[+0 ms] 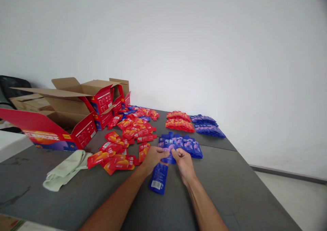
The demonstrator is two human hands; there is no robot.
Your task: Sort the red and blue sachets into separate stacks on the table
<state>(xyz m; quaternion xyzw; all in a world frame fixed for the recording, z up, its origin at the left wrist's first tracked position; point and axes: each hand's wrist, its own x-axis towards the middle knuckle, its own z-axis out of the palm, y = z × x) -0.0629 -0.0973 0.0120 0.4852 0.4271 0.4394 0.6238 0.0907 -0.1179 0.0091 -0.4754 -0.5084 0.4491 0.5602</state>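
Observation:
A blue pouch with white lettering is held upright between both my hands, pinched near its lower part. My left hand grips its left side, and my right hand grips its right side. Nearer to me, another blue pouch lies on the table with its barcode facing up. Just behind my hands is a row of overlapping blue pouches. A red pouch lies beside my left hand.
Open red boxes stand at the left, near a pale green cloth. Loose red pouches spread across the grey table. Stacked red pouches and stacked blue pouches lie towards the back right, before a white wall.

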